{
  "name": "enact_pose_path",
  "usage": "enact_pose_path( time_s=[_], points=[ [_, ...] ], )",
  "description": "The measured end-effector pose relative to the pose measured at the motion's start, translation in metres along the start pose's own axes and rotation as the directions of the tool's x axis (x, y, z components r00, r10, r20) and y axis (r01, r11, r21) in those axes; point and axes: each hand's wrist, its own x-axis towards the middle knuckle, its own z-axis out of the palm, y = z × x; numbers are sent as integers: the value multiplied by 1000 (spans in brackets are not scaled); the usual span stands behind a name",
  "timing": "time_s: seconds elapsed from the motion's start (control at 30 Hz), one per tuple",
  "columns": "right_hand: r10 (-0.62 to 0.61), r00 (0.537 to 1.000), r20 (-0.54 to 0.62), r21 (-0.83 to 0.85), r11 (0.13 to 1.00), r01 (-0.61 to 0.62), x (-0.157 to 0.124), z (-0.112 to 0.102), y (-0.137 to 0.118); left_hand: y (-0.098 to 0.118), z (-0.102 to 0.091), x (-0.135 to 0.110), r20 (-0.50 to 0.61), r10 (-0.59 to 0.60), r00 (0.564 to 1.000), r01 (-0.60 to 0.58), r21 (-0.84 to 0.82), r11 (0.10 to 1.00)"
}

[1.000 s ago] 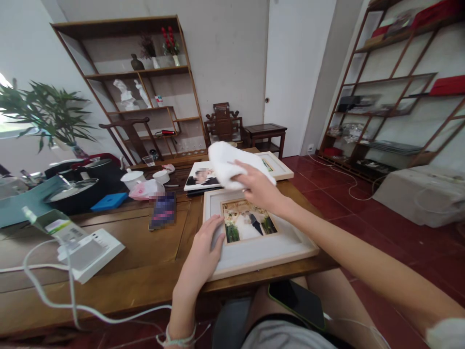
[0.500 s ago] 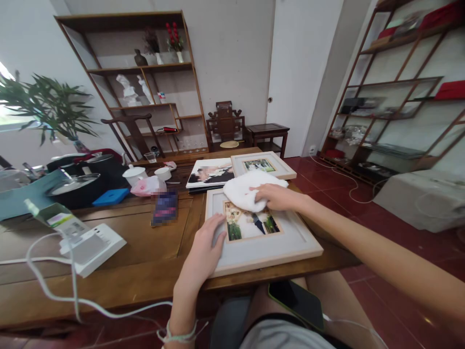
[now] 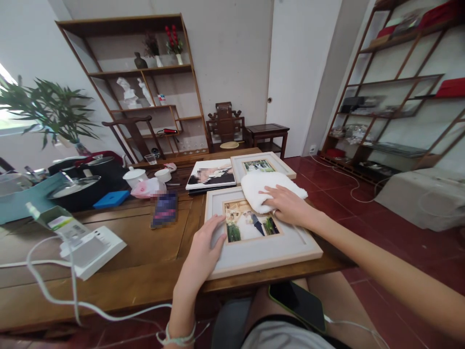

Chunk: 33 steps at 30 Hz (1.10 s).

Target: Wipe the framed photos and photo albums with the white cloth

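A light wooden picture frame (image 3: 308, 249) with a wedding photo lies flat near the table's front edge. My left hand (image 3: 207, 242) rests over its left side, fingers stretched out and thumb apart, touching the frame. On the frame's upper right part is a white fluffy cloth (image 3: 261, 191). My right hand (image 3: 286, 203) presses down on this cloth and grips it with bent fingers; part of the cloth under the palm is hidden. The cloth covers the upper right corner of the frame and reaches the second framed picture (image 3: 286, 169) behind.
Left of the second frame lies a photo panel (image 3: 209, 177) on a dark item. Farther left are a white cup (image 3: 134, 177), a blue box (image 3: 111, 199), an open white box (image 3: 100, 252) and a looping white cable (image 3: 105, 310). A phone (image 3: 298, 305) lies on my lap.
My right hand and the white cloth have slid to the right across the frame, uncovering more of the photo's top. My left hand stays in place.
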Motion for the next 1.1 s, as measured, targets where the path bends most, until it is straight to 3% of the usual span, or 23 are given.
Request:
enact_pose_path(
  time_s=[0.27, 0.47, 0.57, 0.87, 1.0, 1.1],
  points=[
    [15, 981, 193, 117, 992, -38, -48, -46, -53, -5, 4, 0, 12, -16, 1000, 15, 12, 1000],
    [22, 992, 123, 225, 973, -49, -63, -37, -82, -6, 3, 0, 13, 2, 1000, -2, 11, 1000],
    [57, 997, 48, 216, 974, -66, -52, -23, -72, -6, 1, 0, 21, 5, 1000, -5, 2, 1000],
    [156, 975, -158, 91, 986, -142, 9, 4, -3, -9, 2, -1, 60, -55, 997, 55, 8, 998],
    [95, 991, -95, 62, 994, -89, 27, 6, -2, -9, 2, -1, 70, -61, 996, 61, 2, 998],
    [40, 999, -2, 85, 996, -40, 23, 1, -14, -8, 1, 0, 73, -71, 995, 71, 5, 997]
  ],
)
